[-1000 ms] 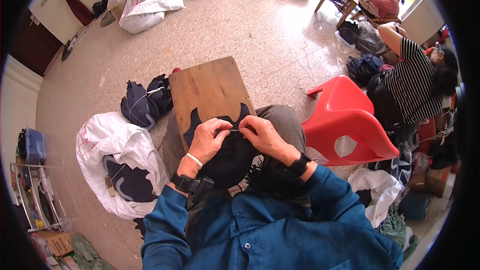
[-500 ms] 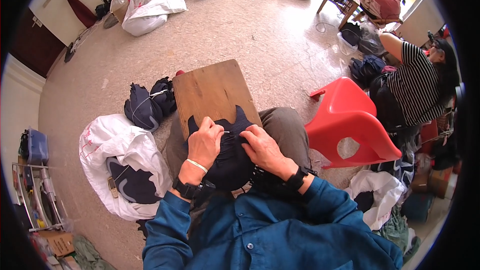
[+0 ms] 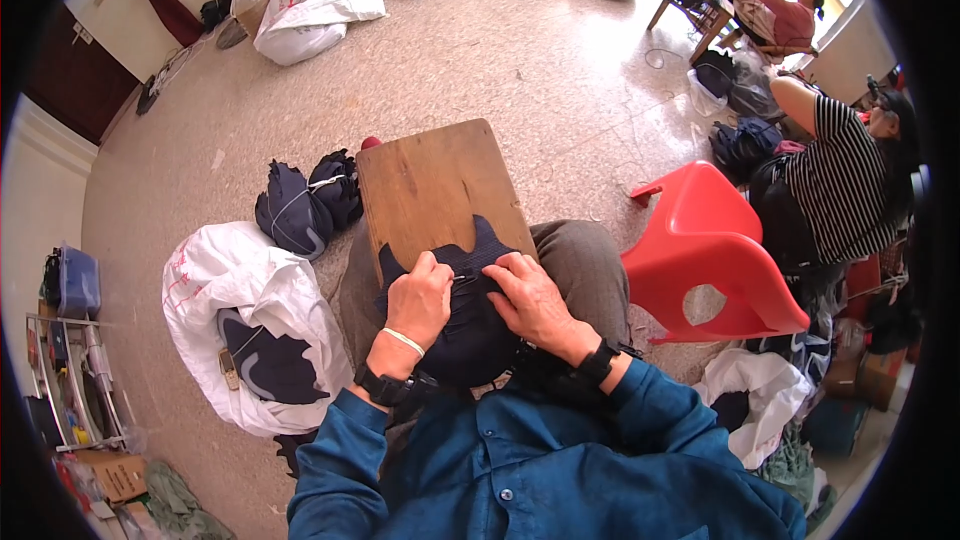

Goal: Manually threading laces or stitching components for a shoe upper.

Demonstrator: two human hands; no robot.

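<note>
Here the person sits with a dark navy knitted piece [image 3: 470, 325] draped over the lap and the near edge of a small wooden tabletop [image 3: 435, 185], and both hands meet on it near the centre of the view. The left hand [image 3: 420, 302] is closed in a pinch at the upper edge of the fabric, and something thin and pale, perhaps a needle or small tool, seems to stick out from its fingertips towards three o'clock; it is too small to name for certain. The right hand [image 3: 528, 298] lies just beside it at three o'clock, fingers curled and pressed together onto the cloth, holding it taut. As a judgement, the handwork on this piece is under way but not finished: the cloth is bunched under the hands and not laid aside. At ten o'clock from the hands two tied bundles of dark cloth [image 3: 305, 205] sit on the floor, touching the tabletop's left side, and at eight o'clock an open white sack [image 3: 240, 300] holds more dark pieces, so a good deal looks handled or waiting, though which is which cannot be told. A red plastic stool [image 3: 705, 250] stands at three o'clock, and a seated person in a striped top [image 3: 840, 185] is beyond it.
</note>
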